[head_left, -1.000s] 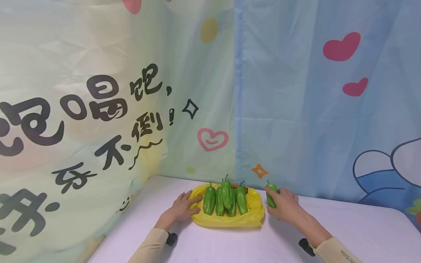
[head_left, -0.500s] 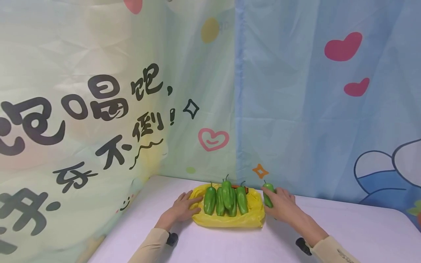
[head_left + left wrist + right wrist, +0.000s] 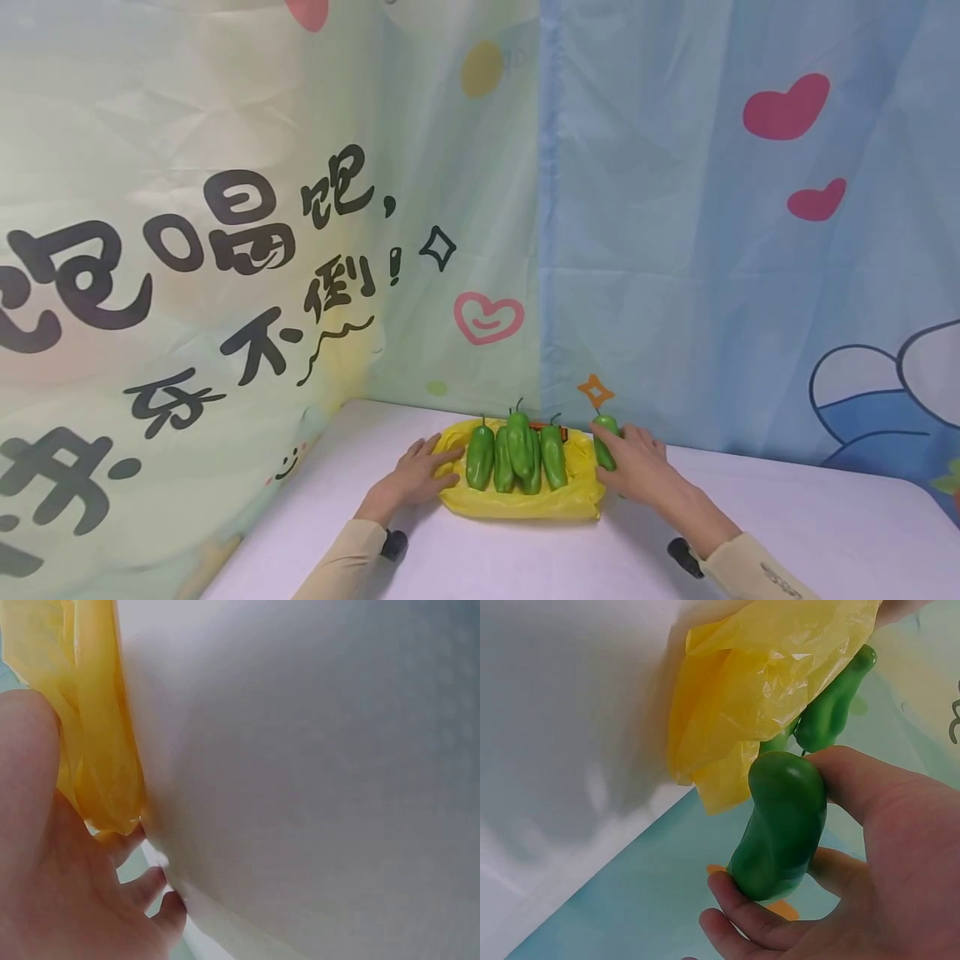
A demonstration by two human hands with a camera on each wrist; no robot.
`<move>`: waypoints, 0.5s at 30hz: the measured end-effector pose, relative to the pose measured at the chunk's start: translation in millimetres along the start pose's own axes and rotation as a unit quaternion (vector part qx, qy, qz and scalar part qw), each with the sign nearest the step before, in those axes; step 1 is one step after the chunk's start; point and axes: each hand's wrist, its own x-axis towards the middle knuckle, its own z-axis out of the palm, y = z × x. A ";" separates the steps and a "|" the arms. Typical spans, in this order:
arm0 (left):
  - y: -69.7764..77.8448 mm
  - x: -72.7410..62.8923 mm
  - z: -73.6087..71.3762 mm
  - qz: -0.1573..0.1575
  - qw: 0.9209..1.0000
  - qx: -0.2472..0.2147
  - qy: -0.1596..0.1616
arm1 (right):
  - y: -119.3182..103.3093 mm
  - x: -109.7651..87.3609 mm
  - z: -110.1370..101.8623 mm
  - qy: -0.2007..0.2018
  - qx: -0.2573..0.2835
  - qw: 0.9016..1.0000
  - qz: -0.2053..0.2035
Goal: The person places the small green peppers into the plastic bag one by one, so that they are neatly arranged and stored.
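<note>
A yellow plastic bag (image 3: 525, 505) lies on the table with its top spread wide, and several green peppers (image 3: 519, 444) stand in it, stems up. My left hand (image 3: 412, 473) rests at the bag's left edge, fingers spread and touching the plastic. In the left wrist view the thumb lies along the yellow plastic (image 3: 101, 735), and some fingertips reach the white surface. Just off the bag's right edge, my right hand (image 3: 637, 462) holds one green pepper (image 3: 784, 825) between thumb and fingers. Its stem points up in the head view.
White cloth covers the table (image 3: 510, 558). A printed curtain (image 3: 637, 208) hangs right behind the table and along its left side. A small orange-red item (image 3: 558, 432) shows behind the peppers, mostly hidden.
My right hand has moved a little to the left with the pepper, closer to the yellow bag. The left hand has stayed at the bag's edge.
</note>
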 end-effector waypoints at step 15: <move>-4.2 2.8 4.7 -0.007 1.000 -0.008 0.000 | -9.8 4.4 3.0 -0.009 -0.002 1.000 -0.009</move>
